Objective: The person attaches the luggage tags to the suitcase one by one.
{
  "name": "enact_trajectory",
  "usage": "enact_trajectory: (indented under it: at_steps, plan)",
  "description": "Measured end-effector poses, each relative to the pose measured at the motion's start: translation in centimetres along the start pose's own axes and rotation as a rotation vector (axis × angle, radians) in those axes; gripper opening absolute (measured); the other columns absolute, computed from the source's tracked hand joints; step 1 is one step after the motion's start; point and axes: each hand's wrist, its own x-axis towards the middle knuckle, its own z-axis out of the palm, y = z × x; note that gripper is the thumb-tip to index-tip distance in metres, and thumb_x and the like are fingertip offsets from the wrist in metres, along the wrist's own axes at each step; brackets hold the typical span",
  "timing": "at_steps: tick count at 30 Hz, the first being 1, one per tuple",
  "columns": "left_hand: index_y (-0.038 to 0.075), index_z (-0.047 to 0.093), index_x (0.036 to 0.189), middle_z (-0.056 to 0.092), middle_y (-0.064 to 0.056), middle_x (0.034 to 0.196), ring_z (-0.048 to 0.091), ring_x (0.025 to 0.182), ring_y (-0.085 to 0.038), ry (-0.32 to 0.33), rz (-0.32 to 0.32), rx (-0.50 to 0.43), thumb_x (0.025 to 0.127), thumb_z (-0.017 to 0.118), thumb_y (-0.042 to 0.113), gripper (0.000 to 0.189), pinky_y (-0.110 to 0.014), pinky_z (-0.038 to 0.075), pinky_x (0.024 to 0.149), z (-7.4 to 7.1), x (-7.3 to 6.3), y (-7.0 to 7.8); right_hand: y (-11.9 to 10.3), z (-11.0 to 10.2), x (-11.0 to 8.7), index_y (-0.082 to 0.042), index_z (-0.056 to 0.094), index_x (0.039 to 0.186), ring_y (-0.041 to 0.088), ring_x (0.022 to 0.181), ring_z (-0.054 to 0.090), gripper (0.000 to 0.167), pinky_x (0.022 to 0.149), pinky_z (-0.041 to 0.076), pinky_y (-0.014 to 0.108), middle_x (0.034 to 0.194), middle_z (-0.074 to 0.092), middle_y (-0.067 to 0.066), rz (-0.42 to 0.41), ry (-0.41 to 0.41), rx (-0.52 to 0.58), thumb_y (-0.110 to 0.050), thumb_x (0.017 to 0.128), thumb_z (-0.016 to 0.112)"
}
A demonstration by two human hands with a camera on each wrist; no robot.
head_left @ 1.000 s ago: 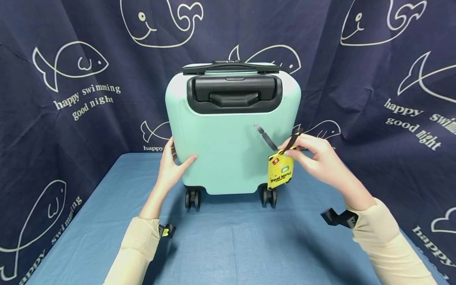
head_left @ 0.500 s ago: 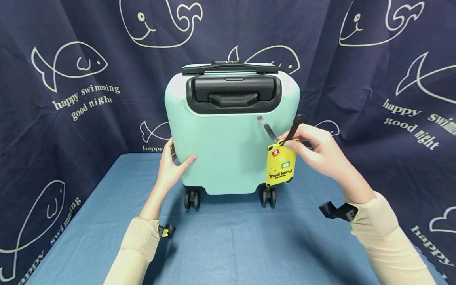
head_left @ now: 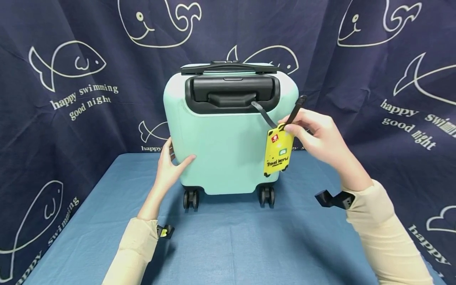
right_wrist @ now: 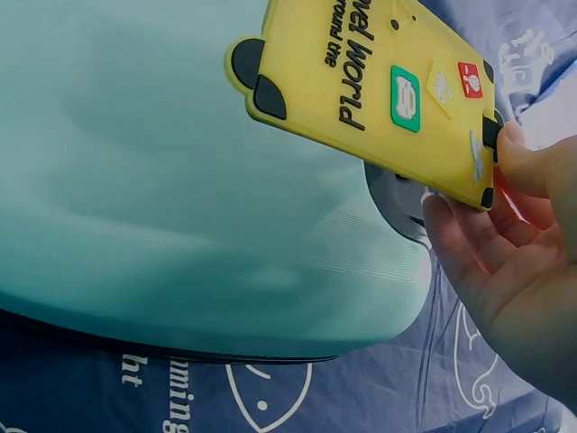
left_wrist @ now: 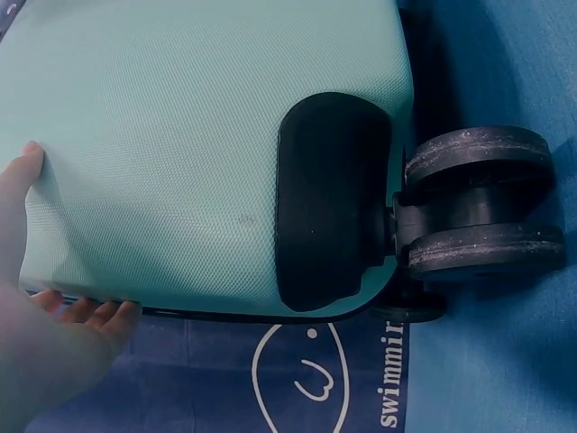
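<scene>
The mint suitcase (head_left: 228, 154) is being supported upright on its wheels (head_left: 191, 199) on the blue worktop (head_left: 228, 245). Its side is being gripped by the left hand (head_left: 170, 168), the thumb being laid on the front face. The yellow luggage tag (head_left: 278, 150) is being pinched at its top end by the right hand (head_left: 318, 136) and is being held, slightly tilted, in front of the suitcase toward the person's right. Two black strap ends (head_left: 263, 113) are being spread upward from the tag, one being seen across the lower edge of the handle recess (head_left: 199, 106); whether they touch is not being shown.
</scene>
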Motion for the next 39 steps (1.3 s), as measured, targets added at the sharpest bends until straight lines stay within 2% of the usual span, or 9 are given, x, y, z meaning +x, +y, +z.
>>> enact_trajectory:
  at_steps: [7,10,14,17,19,25,29,34,39]
  plan:
    - [0.022,0.026,0.147,0.038,-0.005,0.142,0.042,0.128,-0.026,-0.005,-0.002,-0.007,0.077,0.076,0.037,0.087,-0.042,0.035,0.106,0.0,0.0,0.0,-0.2,-0.5,1.2,0.005,0.067,0.085,-0.001,0.076,0.059,0.007,0.072,0.045,0.012,0.091,0.063,-0.021,0.007,0.019,-0.011,0.010,0.082,0.063]
    - [0.022,0.026,0.147,0.038,-0.005,0.143,0.041,0.129,-0.027,-0.010,-0.006,-0.009,0.078,0.076,0.034,0.086,-0.043,0.035,0.106,0.0,0.0,0.0,-0.3,-0.7,1.7,0.006,0.065,0.085,0.000,0.076,0.058,0.004,0.070,0.043,0.014,0.089,0.063,-0.016,0.036,0.029,-0.018,0.007,0.084,0.061]
    - [0.021,0.026,0.147,0.037,-0.006,0.143,0.041,0.129,-0.027,-0.012,-0.011,-0.011,0.079,0.075,0.031,0.085,-0.043,0.035,0.106,-0.1,0.0,0.1,-0.5,-0.9,2.5,0.005,0.062,0.086,0.002,0.077,0.055,0.004,0.071,0.042,0.016,0.086,0.062,-0.002,0.086,0.042,-0.043,0.003,0.087,0.059]
    - [0.019,0.024,0.148,0.036,-0.008,0.144,0.040,0.130,-0.029,-0.012,-0.023,-0.013,0.080,0.075,0.025,0.085,-0.044,0.034,0.106,-0.1,-0.1,0.7,-0.5,-1.0,3.1,0.003,0.062,0.086,0.002,0.077,0.054,0.004,0.071,0.040,0.017,0.084,0.060,-0.001,0.123,0.047,-0.072,0.000,0.088,0.059]
    - [0.020,0.024,0.148,0.037,-0.007,0.143,0.041,0.129,-0.028,-0.007,-0.023,-0.019,0.080,0.075,0.025,0.085,-0.043,0.034,0.106,0.0,-0.2,0.7,-0.5,-1.0,3.4,0.001,0.060,0.085,0.003,0.075,0.053,0.005,0.070,0.039,0.017,0.082,0.058,-0.005,0.149,0.053,-0.074,-0.002,0.089,0.059]
    - [0.023,0.025,0.147,0.038,-0.005,0.143,0.041,0.129,-0.026,-0.002,-0.010,-0.022,0.078,0.076,0.035,0.087,-0.043,0.035,0.106,0.1,-0.1,-0.1,-0.3,-0.9,4.3,-0.006,0.057,0.081,0.007,0.072,0.051,0.010,0.067,0.036,0.020,0.079,0.053,-0.004,0.231,0.077,-0.026,-0.007,0.091,0.057]
    - [0.023,0.025,0.147,0.037,-0.007,0.143,0.041,0.130,-0.027,-0.004,-0.001,-0.021,0.078,0.075,0.038,0.087,-0.044,0.035,0.106,0.1,-0.1,-0.2,-0.1,-0.8,5.2,-0.008,0.058,0.083,0.009,0.071,0.052,0.009,0.066,0.036,0.023,0.081,0.054,-0.004,0.276,0.073,0.005,-0.010,0.092,0.056]
    - [0.022,0.025,0.147,0.037,-0.007,0.143,0.041,0.129,-0.027,-0.021,0.010,-0.031,0.080,0.074,0.034,0.084,-0.044,0.034,0.106,0.0,-0.1,-0.1,0.1,-0.8,6.2,-0.004,0.060,0.087,0.010,0.072,0.051,0.007,0.068,0.037,0.020,0.079,0.054,-0.005,0.252,0.086,0.083,-0.007,0.091,0.055]
    - [0.019,0.024,0.147,0.035,-0.007,0.144,0.040,0.129,-0.028,-0.031,0.003,-0.036,0.082,0.073,0.027,0.082,-0.044,0.033,0.107,0.0,0.0,-0.2,0.2,-0.7,7.2,-0.013,0.058,0.079,0.010,0.071,0.050,0.013,0.065,0.036,0.021,0.078,0.053,-0.004,0.247,0.077,0.116,-0.008,0.091,0.056]
